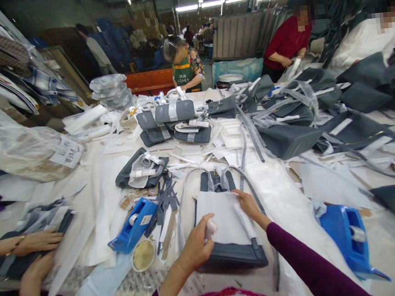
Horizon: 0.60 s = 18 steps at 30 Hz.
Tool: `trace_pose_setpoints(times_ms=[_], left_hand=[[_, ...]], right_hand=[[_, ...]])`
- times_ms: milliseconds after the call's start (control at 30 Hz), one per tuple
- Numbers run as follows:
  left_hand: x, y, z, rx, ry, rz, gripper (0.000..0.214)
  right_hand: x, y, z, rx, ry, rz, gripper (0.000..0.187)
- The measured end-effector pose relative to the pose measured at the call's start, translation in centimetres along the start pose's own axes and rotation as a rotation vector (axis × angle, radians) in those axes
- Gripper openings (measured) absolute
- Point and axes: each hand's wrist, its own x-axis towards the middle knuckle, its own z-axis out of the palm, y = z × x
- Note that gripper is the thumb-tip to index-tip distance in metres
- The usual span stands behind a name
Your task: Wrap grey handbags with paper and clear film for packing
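Observation:
A dark grey handbag (pixel 228 258) lies flat in front of me, with a white sheet (pixel 220 210) over its front. My left hand (pixel 196 245) is closed around a small white roll (pixel 211 227) above the left part of the sheet; the roll's exact kind is unclear. At the sheet's upper right corner, the fingers of my right hand (pixel 250 205) pinch its edge. A white wrapped strip (pixel 245 222) runs down the bag's right side, just below that hand. Grey straps loop out from the bag's top on both sides.
Blue tape dispensers (pixel 135 225) (pixel 347 236) stand left and right of the bag. Beside the left one are a round tub (pixel 143 255) and dark strips (pixel 163 194). Wrapped bags (pixel 174 118) are stacked ahead. A co-worker's hands (pixel 36 247) press on another bag at left.

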Motion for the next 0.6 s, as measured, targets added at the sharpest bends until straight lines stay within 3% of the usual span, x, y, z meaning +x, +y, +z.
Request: trace_pose_setpoints(times_ms=[67,133,200,300,400,500,600], left_hand=[[2.6,-0.9,0.5,0.105,0.068,-0.250,0.072],[5.1,-1.8,1.2,0.333,0.109,-0.347,0.081],[7.0,-2.4,2.3,0.512,0.060,-0.248,0.081],[8.4,-3.0,4.2,0.518,-0.224,-0.065,0.069],[8.5,-3.6,5.9,0.470,-0.458,-0.099,0.065],[8.5,-4.0,6.5,0.481,-0.506,-0.146,0.067],[8.7,-4.1,6.3,0.486,-0.532,-0.163,0.069]], right_hand=[[0.1,0.0,0.2,-0.019,-0.018,0.007,0.043],[0.1,-0.1,0.3,-0.041,-0.032,0.014,0.043],[0.1,-0.3,0.4,-0.064,-0.044,0.018,0.042],[0.3,-0.5,0.0,-0.108,-0.036,0.042,0.036],[0.6,0.1,-1.3,-0.185,0.061,0.136,0.033],[0.7,1.4,-3.1,-0.291,0.178,0.299,0.032],[0.6,2.6,-4.5,-0.351,0.167,0.409,0.023]])
